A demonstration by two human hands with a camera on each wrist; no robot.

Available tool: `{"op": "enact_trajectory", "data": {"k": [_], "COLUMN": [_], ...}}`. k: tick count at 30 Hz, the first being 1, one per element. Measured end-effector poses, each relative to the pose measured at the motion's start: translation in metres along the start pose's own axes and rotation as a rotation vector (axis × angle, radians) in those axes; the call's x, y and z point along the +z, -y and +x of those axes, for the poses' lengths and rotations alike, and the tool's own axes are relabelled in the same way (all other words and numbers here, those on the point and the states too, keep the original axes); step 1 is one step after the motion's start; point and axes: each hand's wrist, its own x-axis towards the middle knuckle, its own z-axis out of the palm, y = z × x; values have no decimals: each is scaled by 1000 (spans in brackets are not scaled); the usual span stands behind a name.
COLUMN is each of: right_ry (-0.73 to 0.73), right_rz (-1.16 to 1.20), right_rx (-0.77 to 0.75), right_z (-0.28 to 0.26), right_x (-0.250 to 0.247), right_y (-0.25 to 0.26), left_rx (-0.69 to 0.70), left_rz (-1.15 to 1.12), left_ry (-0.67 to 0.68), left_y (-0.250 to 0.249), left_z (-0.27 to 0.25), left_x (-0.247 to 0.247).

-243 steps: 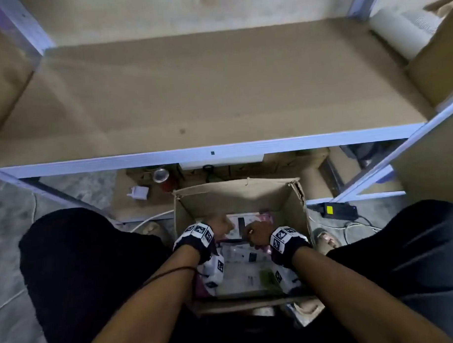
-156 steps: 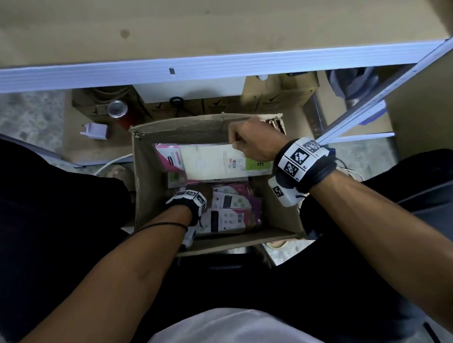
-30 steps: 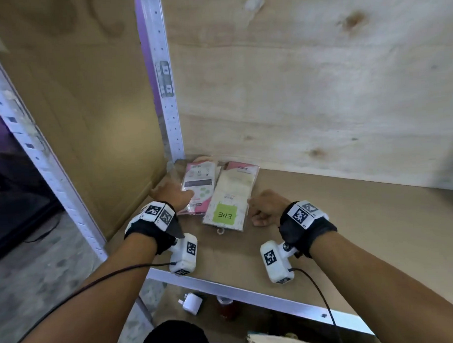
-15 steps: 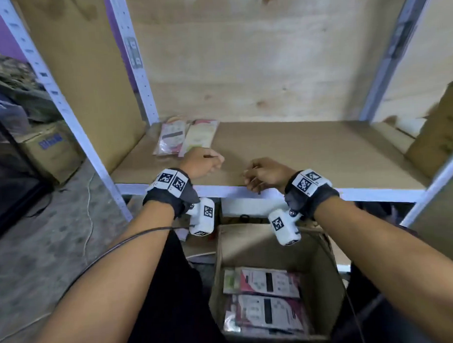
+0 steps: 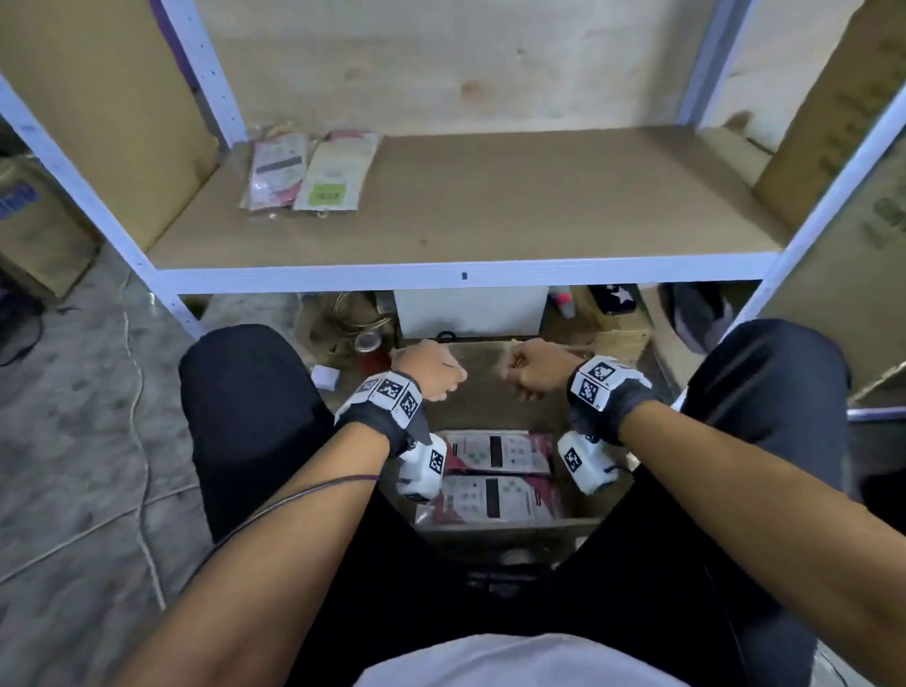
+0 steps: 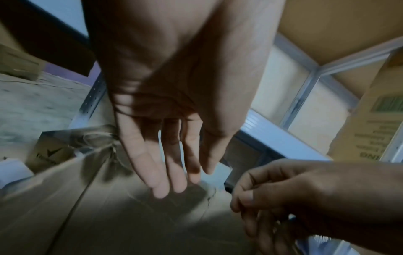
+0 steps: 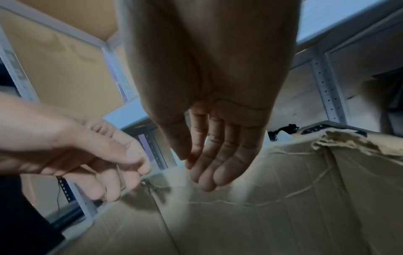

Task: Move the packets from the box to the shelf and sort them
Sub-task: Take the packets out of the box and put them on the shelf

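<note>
Two packets lie side by side at the far left of the shelf: a pink one and a beige one with a green label. The cardboard box stands on the floor between my knees with pink and white packets inside. My left hand and right hand hang over the box's far end, a little apart. In the wrist views the left hand and the right hand have relaxed fingers pointing down at the box wall. Neither hand holds anything.
A white box, a can and a white charger sit under the shelf. Cartons stand at the left and right. A cable runs along the floor.
Both hands left the packets on the shelf, drew back past its front edge and came down over the box. The head view tilted down.
</note>
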Motion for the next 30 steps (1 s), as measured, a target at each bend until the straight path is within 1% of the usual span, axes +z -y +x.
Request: {"op": "enact_trajectory", "data": {"k": [3,5,7,10,13,16,18,22,25,28,30], "right_ry": [54,77,90,148,201,211,220,271,280,261,290], "right_rz": [-4,-1,-18,-37,-103,-225,-311,-444,-521,-543,-552], "right_rx": [58,90,117,160,198,223,205,133,75,90,99], "right_z": [22,38,54,79,99,114,123,135,143,151,155], "right_x": [15,26,37,54,65,74,81,94,104,109,111], "right_y": [-19,-33,-46,-62,-82,-97,-103,-121,-131,-132,-132], "left_rx": [-45,-64,-120,-228,-295,-359,-389,-452,-459,-485,-475], "left_rz": [84,164,209,237,243,234,192,193,180,218,242], "left_ry": [85,90,143,223,253,266,282,322,355,354,344], "left_y": [2,5,14,32,49,62,67,77,86,92,93], "left_z": [17,29,44,62,76,89,95,105,113,118,120], "left_x": [26,41,58,83,99,106,110,110,109,109,110]}}
